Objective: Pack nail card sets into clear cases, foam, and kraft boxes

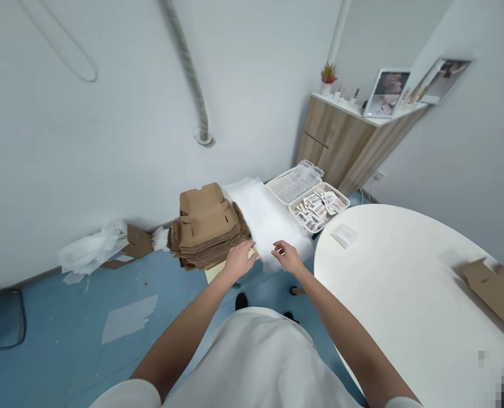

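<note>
White foam sheets lie in a stack in the middle, spread across a low support. At the near left corner of the stack is my left hand, its thumb and fingers apart and nothing visible between them. My right hand hovers over the near edge of the sheets, fingers loosely curled with a gap to the thumb. Whether either fingertip touches the foam, I cannot tell. Flat brown cardboard boxes are piled directly left of the sheets. Beyond my right hand, a white basket holds several small printed packets.
A white round table stands at right, bearing a small clear packet and a cardboard box. Another white basket holds clear plastic pieces. Behind is a wooden cabinet. Plastic wrapping lies by the wall at left.
</note>
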`<state>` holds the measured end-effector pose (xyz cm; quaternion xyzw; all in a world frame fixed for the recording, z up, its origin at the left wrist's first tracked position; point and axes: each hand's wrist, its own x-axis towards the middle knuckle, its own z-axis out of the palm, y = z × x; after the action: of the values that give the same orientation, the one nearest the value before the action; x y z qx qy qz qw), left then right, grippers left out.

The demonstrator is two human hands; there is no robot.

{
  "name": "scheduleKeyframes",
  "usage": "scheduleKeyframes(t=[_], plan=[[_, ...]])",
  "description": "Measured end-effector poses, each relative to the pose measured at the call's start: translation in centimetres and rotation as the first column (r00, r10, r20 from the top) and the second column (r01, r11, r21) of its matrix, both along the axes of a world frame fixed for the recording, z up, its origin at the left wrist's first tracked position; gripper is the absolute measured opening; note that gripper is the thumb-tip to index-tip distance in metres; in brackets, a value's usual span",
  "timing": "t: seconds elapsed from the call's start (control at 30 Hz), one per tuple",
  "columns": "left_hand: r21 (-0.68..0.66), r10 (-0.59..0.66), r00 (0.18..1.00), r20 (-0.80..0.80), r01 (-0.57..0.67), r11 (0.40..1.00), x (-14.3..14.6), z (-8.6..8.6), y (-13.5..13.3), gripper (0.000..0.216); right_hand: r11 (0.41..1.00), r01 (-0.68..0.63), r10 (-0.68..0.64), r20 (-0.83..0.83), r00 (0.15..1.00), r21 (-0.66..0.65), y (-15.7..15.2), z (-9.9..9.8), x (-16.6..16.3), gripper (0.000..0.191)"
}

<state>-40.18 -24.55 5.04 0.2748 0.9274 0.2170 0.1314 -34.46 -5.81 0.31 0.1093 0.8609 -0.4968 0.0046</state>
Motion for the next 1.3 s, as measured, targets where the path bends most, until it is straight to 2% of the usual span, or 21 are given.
scheduleKeyframes(t=[0.07,0.13,0.27,0.37,0.47,0.57,0.67,0.77,0.97,1.03,1.1,1.17,1.23,1.3], plan=[[-0.047,0.11,0.989,-0.103,-0.116,0.992,-2.2,1.1,-2.8,0.037,0.992,-0.026,0.03,-0.03,0.999,0.122,-1.9,1.2,-3.2,0.032],[-0.084,0.171,0.969,-0.176,-0.188,0.978,-4.4,1.5,-5.5,0.037,0.969,-0.038,0.052,-0.053,0.997,0.243,-4.0,2.2,-6.3,0.034],[-0.133,0.188,0.957,-0.223,-0.221,0.966,-7.9,0.6,-9.2,0.036,0.885,-0.029,0.068,-0.068,0.995,0.464,-8.0,3.7,-11.0,0.034],[-0.144,0.18,0.969,-0.17,-0.205,0.968,-9.1,-0.6,-10.7,0.033,0.79,-0.027,0.033,0.002,0.999,0.613,-10.1,4.3,-13.0,0.035],[-0.134,0.152,0.984,-0.093,-0.164,0.977,-9.3,-1.4,-11.6,0.029,0.689,-0.079,0.005,0.105,0.994,0.721,-11.3,4.6,-14.3,0.033],[-0.079,0.124,0.989,-0.082,-0.13,0.988,-9.4,-1.8,-12.3,0.033,0.594,-0.126,-0.021,0.172,0.985,0.795,-12.0,4.6,-15.3,0.024],[-0.045,0.107,0.992,-0.065,-0.11,0.993,-9.5,-2.0,-12.7,0.038,0.537,-0.136,-0.059,0.198,0.978,0.833,-12.7,4.8,-16.2,0.016],[-0.044,0.082,0.995,-0.061,-0.084,0.995,-9.8,-1.9,-12.9,0.035,0.554,-0.114,-0.083,0.191,0.978,0.825,-13.2,5.2,-16.7,0.015],[-0.094,-0.007,0.991,-0.137,-0.006,0.996,-10.1,-1.5,-12.9,0.034,0.782,-0.028,-0.096,0.164,0.982,0.623,-12.2,5.6,-16.7,0.021],[-0.129,-0.038,0.986,-0.165,0.017,0.991,-10.2,-1.3,-12.8,0.031,0.823,0.043,-0.115,0.092,0.989,0.567,-11.9,5.7,-16.0,0.024],[-0.168,-0.066,0.984,-0.168,0.037,0.985,-10.3,-1.1,-12.7,0.028,0.816,0.123,-0.116,-0.049,0.992,0.565,-12.2,5.8,-14.8,0.026],[-0.201,-0.086,0.983,-0.164,0.052,0.978,-10.3,-0.8,-12.6,0.026,0.768,0.161,-0.031,-0.216,0.976,0.62,-13.0,5.8,-13.3,0.025],[-0.22,-0.094,0.981,-0.171,0.055,0.974,-10.3,-0.5,-12.6,0.026,0.728,0.006,0.188,-0.207,0.96,0.685,-14.1,5.6,-11.7,0.022],[-0.227,-0.092,0.978,-0.186,0.048,0.973,-10.3,-0.2,-12.6,0.026,0.661,-0.176,0.34,-0.083,0.937,0.729,-15.2,5.1,-10.5,0.021]])
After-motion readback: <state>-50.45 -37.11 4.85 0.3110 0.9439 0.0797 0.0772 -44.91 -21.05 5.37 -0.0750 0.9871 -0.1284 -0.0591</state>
